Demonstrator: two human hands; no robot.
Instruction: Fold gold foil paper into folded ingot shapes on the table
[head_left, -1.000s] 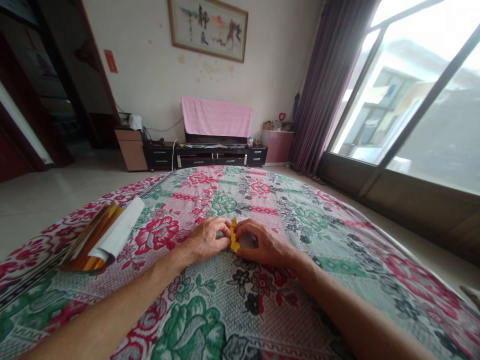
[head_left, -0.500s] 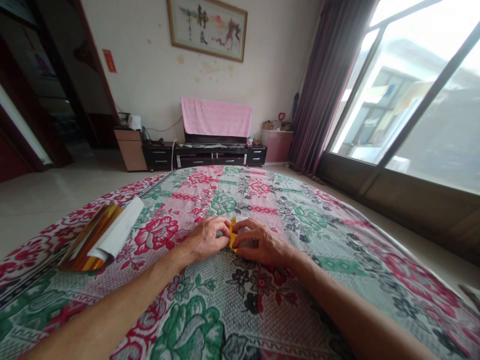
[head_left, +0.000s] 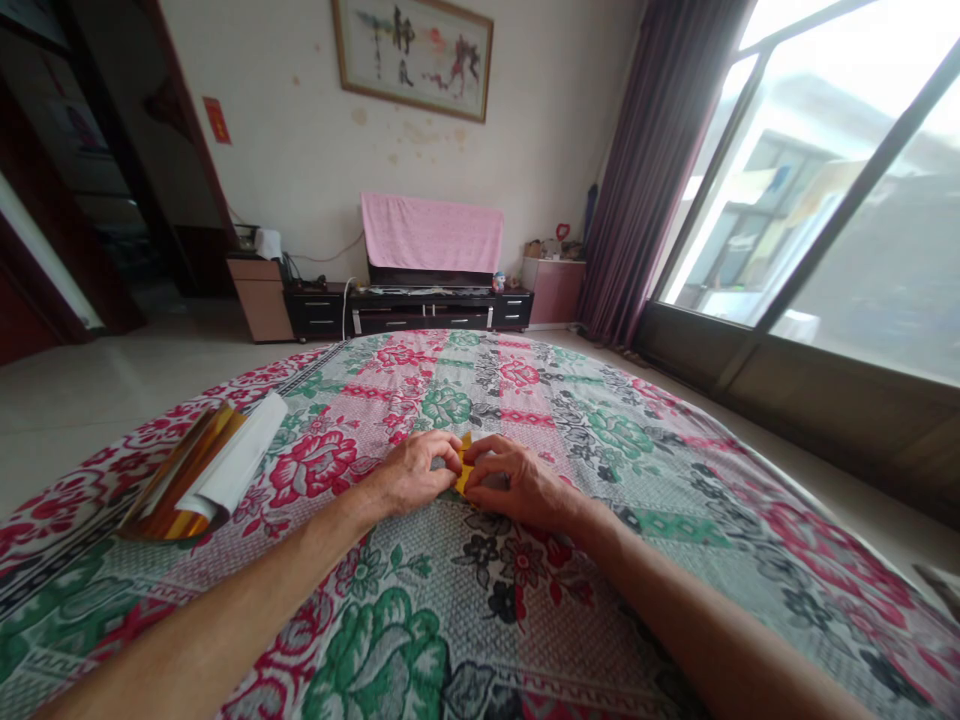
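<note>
A small piece of gold paper [head_left: 464, 470] lies on the flowered tablecloth [head_left: 405, 640], between the fingers of both hands. My left hand [head_left: 420, 468] grips its left edge with bent fingers and thumb. On the other side my right hand [head_left: 517, 482] has its fingertips closed on the right part, and a bit of pale paper shows near them. Much of the piece is hidden under the fingers. To the left rests a loosely curled stack of gold and white paper sheets [head_left: 234, 465].
The cloth covers a round table whose far edge faces a low black TV cabinet [head_left: 420, 318]. A pink cloth [head_left: 435, 232] drapes the television. Purple curtains [head_left: 652, 170] and a large window [head_left: 825, 200] stand on the right.
The right fingers have shifted slightly left, closer to the left fingertips, and less of the gold paper shows. The left hand and the stack stay in place.
</note>
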